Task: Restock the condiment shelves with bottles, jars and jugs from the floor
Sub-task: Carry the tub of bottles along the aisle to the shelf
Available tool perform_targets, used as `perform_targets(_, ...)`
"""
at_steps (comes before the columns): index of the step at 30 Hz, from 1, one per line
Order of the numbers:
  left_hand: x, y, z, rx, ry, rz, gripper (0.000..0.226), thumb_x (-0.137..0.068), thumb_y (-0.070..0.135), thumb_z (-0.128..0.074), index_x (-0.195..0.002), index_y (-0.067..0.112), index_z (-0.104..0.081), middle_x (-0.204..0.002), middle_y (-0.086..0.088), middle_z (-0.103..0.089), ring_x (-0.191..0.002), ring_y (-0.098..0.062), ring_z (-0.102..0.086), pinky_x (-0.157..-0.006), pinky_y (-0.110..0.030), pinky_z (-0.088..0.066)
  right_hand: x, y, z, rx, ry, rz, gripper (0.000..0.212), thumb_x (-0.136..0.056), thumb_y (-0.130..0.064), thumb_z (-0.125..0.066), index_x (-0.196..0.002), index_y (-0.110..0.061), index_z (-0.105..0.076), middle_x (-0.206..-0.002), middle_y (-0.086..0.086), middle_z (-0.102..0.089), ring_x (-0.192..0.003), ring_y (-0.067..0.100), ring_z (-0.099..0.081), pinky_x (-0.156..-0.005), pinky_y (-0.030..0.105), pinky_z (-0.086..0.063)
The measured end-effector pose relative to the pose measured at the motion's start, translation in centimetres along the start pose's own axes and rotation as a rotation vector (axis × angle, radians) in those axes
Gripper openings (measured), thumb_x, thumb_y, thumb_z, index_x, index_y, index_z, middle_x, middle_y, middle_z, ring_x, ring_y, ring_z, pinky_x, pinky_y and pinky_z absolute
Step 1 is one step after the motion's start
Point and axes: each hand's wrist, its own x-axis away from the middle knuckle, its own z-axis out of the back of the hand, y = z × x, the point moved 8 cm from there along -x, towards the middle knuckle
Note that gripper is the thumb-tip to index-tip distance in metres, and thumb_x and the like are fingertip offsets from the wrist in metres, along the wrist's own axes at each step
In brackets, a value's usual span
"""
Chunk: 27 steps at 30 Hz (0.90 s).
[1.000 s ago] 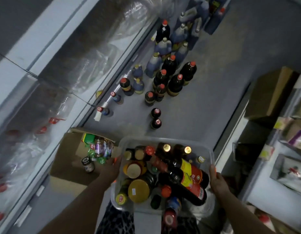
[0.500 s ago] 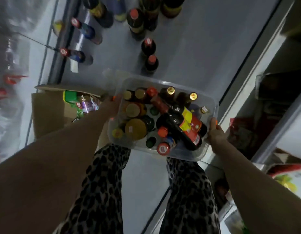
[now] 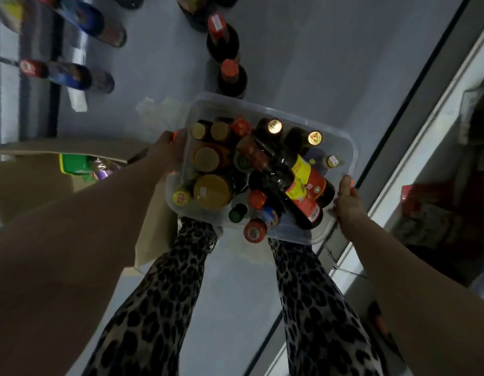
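— Largest item?
— Clear rectangular plastic tub (image 3: 333,134), held above the grey floor (image 3: 316,63) before the legs. The left hand (image 3: 167,150) and right hand (image 3: 346,203) clasp opposite rims.
— Contents?
— Dark bottle with red-and-yellow label (image 3: 303,185), lying diagonally, neck far-left; print illegible. Upright gold-lidded jars (image 3: 212,189), small red-capped bottles (image 3: 255,231).

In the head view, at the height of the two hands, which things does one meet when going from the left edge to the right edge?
cardboard box → left hand → clear plastic tub full of bottles and jars → right hand → white shelf unit
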Motion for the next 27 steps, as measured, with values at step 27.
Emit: perform_targets(27, -3.6, -1.6, -2.1, -0.108, -0.040, -0.170, 0.048, -0.095, 0.033, -0.061, -0.132, 0.007, -0.045, -0.121, -0.022, -0.059, -0.109, -0.041, -0.057, -0.093, -0.046, -0.047, -3.1, 0.4, -5.4, -0.100, 0.031, 0.089, 0.063, -0.101, -0.058, -0.039, -0.150, -0.021, -0.030, -0.125, 0.003, -0.049, -0.117, 0.025, -0.052, -0.106, 0.054, -0.044)
